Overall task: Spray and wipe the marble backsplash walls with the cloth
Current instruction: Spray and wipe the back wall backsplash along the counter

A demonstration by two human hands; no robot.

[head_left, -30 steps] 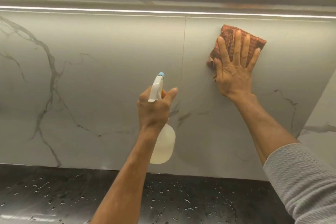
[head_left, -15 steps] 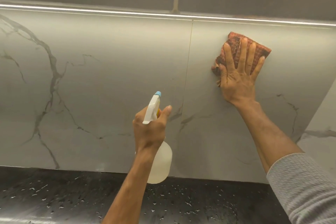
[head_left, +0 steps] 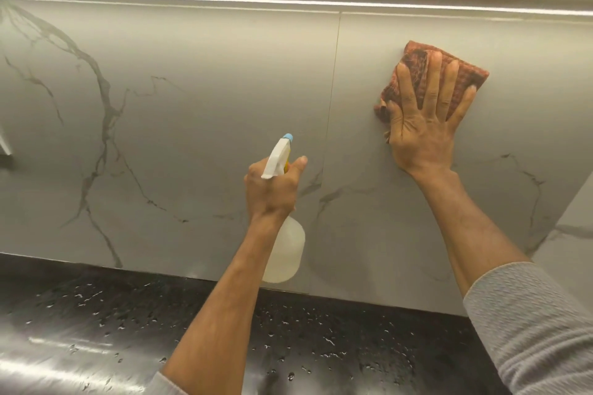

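The grey marble backsplash [head_left: 179, 125] with dark veins fills the view; a vertical seam runs down its middle. My right hand [head_left: 423, 125] lies flat with fingers spread on a folded reddish-brown cloth [head_left: 414, 61], pressing it against the right panel near the top. My left hand [head_left: 272, 189] grips the neck of a white spray bottle [head_left: 285, 253] with a blue nozzle tip. The bottle is upright, its nozzle pointing at the wall just left of the seam.
A black countertop [head_left: 96, 324] dotted with water droplets runs along the bottom. A lit strip [head_left: 192, 0] under the upper cabinets edges the wall's top. A side marble wall [head_left: 574, 234] meets the backsplash at the right corner.
My right hand and the cloth have stayed on the upper right panel with only a small shift. The spray bottle dipped lower, then came back up slightly.
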